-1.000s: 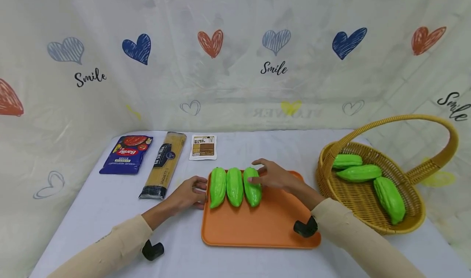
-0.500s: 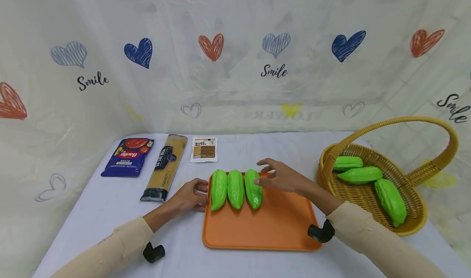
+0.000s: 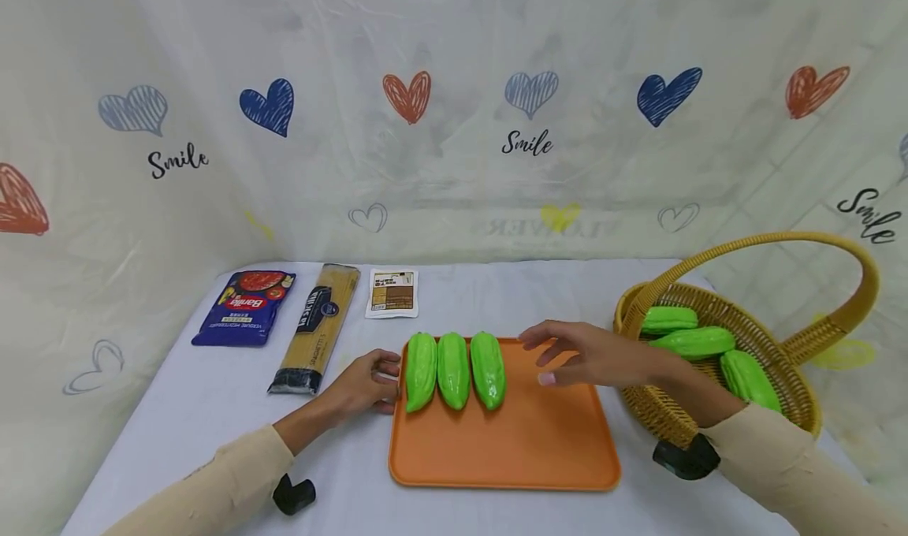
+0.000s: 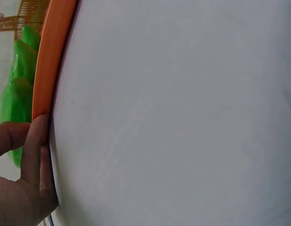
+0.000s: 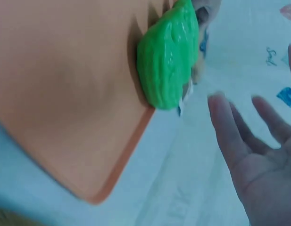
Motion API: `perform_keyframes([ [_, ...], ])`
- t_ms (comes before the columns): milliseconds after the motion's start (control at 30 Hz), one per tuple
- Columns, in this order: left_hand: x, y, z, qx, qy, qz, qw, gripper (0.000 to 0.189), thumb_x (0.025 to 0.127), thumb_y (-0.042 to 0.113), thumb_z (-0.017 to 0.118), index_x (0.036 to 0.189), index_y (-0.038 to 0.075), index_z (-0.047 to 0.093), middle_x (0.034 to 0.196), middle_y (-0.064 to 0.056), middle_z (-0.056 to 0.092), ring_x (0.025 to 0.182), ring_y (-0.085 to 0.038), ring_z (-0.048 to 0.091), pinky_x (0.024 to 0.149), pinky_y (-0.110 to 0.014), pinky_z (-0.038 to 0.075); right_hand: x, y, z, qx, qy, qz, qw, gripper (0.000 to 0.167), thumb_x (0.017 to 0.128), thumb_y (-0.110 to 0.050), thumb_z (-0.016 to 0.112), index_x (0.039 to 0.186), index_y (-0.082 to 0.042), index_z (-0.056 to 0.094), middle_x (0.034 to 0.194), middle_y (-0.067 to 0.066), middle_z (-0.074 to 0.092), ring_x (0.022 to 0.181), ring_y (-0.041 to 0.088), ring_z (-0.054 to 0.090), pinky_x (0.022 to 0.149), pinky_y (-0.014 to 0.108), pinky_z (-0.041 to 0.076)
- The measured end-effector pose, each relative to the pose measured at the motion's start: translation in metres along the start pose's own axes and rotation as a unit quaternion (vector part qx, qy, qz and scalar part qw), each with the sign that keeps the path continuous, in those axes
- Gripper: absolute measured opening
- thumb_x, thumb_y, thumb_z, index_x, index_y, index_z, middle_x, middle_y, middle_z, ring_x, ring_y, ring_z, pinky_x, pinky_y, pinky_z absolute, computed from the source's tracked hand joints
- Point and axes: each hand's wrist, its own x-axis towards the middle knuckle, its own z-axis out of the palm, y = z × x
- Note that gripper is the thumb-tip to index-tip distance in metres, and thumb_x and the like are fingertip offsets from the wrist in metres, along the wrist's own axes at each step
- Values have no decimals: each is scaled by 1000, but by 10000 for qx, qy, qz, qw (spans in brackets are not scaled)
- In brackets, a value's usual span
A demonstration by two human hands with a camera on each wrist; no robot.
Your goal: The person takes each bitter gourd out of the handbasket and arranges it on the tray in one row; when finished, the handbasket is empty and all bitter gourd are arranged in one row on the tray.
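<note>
Three ridged bright-green gourds, the left one [image 3: 422,372], the middle one [image 3: 453,370] and the right one [image 3: 488,370], lie side by side along the back left of an orange tray [image 3: 505,465]. My left hand [image 3: 365,382] touches the tray's left edge with loosely bent fingers; in the left wrist view a fingertip [image 4: 37,123] rests against the outer rim. My right hand [image 3: 592,353] is held over the tray's back right corner, fingers spread and apart, holding nothing. In the right wrist view it stands apart from the nearest gourd [image 5: 165,59].
A wicker basket [image 3: 801,410] with a tall handle stands at the right, with several green gourds inside, partly hidden by the right forearm. At the back left lie a blue Barilla pouch [image 3: 244,309], a spaghetti pack [image 3: 315,331] and a small white-brown packet [image 3: 392,293].
My right hand has drawn back from the right-hand gourd, moving right toward the basket. The gourds stay in place on the tray, and my left hand stays at its edge.
</note>
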Motion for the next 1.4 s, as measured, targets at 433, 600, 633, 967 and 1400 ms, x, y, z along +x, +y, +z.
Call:
perform_keyframes([
  [433,1,-1,-1,79,-57,50,9999,60,83,0,70,139,1,48,126,-16,55,100,-22,64,74,-36,65,-78,29,-44,312,-569,-52,9979,48,100,-7,56,147,-8,44,136,13,56,115,18,63,92,27,58],
  [600,0,-1,-1,63,-87,81,9999,61,83,1,69,140,1,47,126,-17,55,100,-22,64,74,-37,65,-106,40,-69,583,-518,147,9968,52,102,-2,47,152,-2,36,143,8,55,122,18,61,94,26,57],
  [633,0,-1,-1,61,-90,80,9999,61,83,1,69,140,1,47,126,-17,55,100,-22,64,74,-37,65,-110,43,-74,543,-459,297,9970,52,102,-4,47,153,-2,34,144,6,55,122,15,61,93,25,57],
  [967,-1,0,0,49,-71,42,10000,61,83,0,69,140,1,47,126,-17,54,99,-22,64,74,-37,65,-132,89,-105,-361,399,1530,9868,61,103,-24,52,155,-1,28,145,26,48,112,5,63,83,28,58],
  [1400,-1,0,0,96,-74,100,9999,60,83,1,68,140,0,47,126,-17,54,100,-22,64,74,-37,65,-136,116,-128,-697,943,2110,9704,71,104,-36,49,153,7,21,148,42,33,125,46,55,88,50,61],
])
